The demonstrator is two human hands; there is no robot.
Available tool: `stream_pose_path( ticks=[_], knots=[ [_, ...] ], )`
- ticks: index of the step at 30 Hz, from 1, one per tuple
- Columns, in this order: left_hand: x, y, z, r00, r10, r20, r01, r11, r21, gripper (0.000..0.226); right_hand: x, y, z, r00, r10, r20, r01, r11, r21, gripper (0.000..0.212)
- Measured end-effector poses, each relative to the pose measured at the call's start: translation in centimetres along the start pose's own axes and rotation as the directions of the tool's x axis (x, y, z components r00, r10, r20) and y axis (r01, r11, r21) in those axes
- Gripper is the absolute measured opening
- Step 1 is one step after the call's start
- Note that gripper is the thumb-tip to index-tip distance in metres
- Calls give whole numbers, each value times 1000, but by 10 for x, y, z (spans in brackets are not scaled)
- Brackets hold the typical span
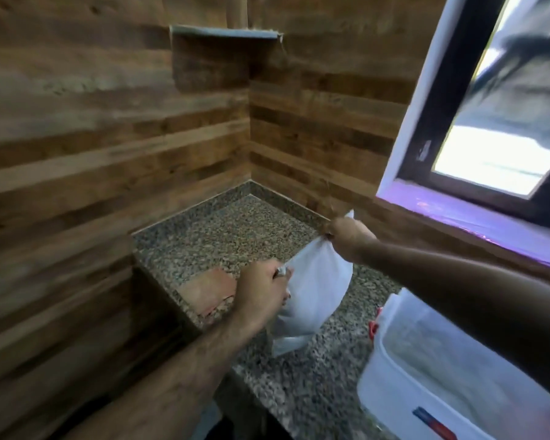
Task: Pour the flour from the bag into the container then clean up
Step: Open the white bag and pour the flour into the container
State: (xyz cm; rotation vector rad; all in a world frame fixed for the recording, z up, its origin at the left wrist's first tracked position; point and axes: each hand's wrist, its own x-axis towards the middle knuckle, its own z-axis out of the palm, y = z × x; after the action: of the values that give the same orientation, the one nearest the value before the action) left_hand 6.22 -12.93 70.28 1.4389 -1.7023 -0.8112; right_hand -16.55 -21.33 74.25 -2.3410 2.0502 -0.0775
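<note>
Head view shows the left hand (261,293) and right hand (346,238) each pinching a top corner of the slack white bag (315,293) above the counter (235,230), probably to fold it, the container (426,376) nearby.

White bag (315,287), limp, beside container (426,376)

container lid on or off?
Off. The container has an open top, with pale contents visible inside; no lid is seen. The right arm hides part of it.

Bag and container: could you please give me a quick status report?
Both hands, left and right, gripping white bag above counter. Container at right, open, contents blurred. Nothing between them.
</note>
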Motion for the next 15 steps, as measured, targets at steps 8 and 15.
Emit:
stream_pose_path(
  ticks=[8,15],
  knots=[
    [-56,-58,39,992,-79,100,81,997,-9,27,-40,-2,65,996,51,80,-50,999,-6,45],
    [-70,-93,33,990,2,140,-14,996,87,30,-55,-17,76,1000,27,-6,-28,986,-165,40]
  ],
)
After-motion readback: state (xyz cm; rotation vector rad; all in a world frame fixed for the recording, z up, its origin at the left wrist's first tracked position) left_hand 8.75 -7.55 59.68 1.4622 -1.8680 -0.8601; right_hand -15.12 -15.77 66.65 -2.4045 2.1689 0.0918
